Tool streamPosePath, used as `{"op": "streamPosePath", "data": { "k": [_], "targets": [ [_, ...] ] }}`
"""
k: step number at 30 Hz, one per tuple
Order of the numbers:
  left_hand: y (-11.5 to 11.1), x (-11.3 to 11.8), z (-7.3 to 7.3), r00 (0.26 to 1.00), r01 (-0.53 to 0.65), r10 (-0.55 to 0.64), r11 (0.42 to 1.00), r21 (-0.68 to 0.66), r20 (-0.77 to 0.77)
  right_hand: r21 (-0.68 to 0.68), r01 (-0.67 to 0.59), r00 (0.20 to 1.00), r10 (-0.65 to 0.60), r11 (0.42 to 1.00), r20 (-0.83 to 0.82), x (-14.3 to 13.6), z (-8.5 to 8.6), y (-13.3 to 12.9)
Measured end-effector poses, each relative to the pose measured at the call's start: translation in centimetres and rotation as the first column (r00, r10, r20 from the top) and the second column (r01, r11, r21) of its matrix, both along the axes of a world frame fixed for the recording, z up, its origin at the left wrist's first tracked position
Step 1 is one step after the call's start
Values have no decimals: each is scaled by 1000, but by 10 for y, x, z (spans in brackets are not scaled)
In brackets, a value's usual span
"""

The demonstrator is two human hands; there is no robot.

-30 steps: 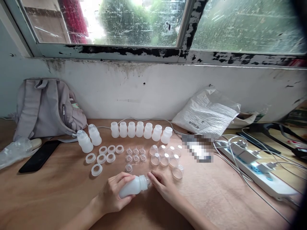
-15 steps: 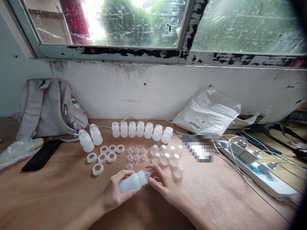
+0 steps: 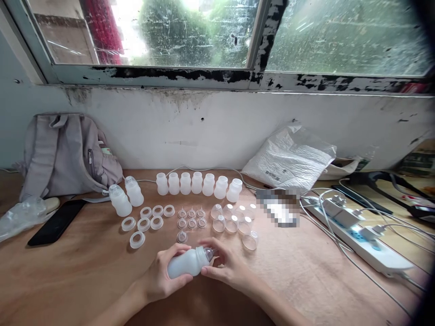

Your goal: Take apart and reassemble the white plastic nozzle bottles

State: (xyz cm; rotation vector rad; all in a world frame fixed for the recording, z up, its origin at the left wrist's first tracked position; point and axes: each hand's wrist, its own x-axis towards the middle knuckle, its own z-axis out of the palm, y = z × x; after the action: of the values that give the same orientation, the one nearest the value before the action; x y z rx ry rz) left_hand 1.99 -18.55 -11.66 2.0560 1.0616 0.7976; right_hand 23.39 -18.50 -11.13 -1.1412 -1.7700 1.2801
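Note:
My left hand (image 3: pixel 166 270) is wrapped round the body of a translucent white baby bottle (image 3: pixel 185 264), tilted nearly on its side above the table. At its neck end is a clear nipple (image 3: pixel 209 253). My right hand (image 3: pixel 224 261) closes round that end, thumb below and fingers above, hiding part of the nipple and collar. Just beyond lie several clear nipples (image 3: pixel 192 222), with white screw rings (image 3: pixel 143 224) to their left and clear domed caps (image 3: pixel 232 223) to their right.
Several open bottles (image 3: pixel 196 183) stand in a row near the wall. Two capped bottles (image 3: pixel 120 201) stand left, by a grey backpack (image 3: pixel 64 154) and a black phone (image 3: pixel 56 224). A plastic bag (image 3: pixel 292 158), cables and a power strip (image 3: pixel 356 237) occupy the right side.
My right hand has moved in closer round the bottle's neck, its thumb now against the collar area. My left hand keeps its hold. The view has shifted slightly.

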Motion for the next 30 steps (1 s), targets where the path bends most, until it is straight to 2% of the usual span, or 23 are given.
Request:
{"op": "streamPosePath", "data": {
  "k": [3, 7, 10, 13, 16, 19, 21, 23, 25, 27, 30],
  "targets": [
    [0, -1, 1, 998, 64, -65, 997, -40, -28, -77, 4, 1000, -6, 997, -29, 1, -3, -1],
    [-1, -5, -6, 992, 118, -106, 978, 174, -74, -135, 45, 997, -53, 990, -55, 3, -2, -3],
    [-1, -5, -12, 990, 134, -111, 935, 328, -88, -151, 51, 996, -62, 987, -69, 2, 2, -6],
    [2, -5, -14, 985, 163, -125, 891, 425, -114, -152, 52, 996, -63, 987, -70, -1, 4, -6],
    [6, -4, -13, 983, 169, -111, 845, 507, -143, -86, 35, 999, -38, 996, -33, -3, 3, -3],
    [11, -4, -14, 983, 161, -76, 784, 599, -165, 89, -1, 991, -12, 996, 136, 3, 5, 4],
    [13, -5, -14, 983, 157, -63, 767, 622, -171, 236, 2, 956, -72, 972, 286, 15, 13, 9],
    [13, -6, -15, 984, 152, -61, 774, 615, -167, 358, 58, 899, -204, 932, 387, 34, 25, 14],
    [13, -7, -16, 985, 144, -55, 787, 599, -165, 420, 152, 810, -356, 895, 466, 57, 39, 17],
    [13, -9, -17, 985, 134, -42, 796, 590, -166, 401, 228, 695, -437, 887, 572, 78, 50, 18],
    [15, -9, -18, 984, 124, -25, 812, 571, -177, 279, 295, 596, -404, 914, 694, 98, 54, 17]
  ]
}}
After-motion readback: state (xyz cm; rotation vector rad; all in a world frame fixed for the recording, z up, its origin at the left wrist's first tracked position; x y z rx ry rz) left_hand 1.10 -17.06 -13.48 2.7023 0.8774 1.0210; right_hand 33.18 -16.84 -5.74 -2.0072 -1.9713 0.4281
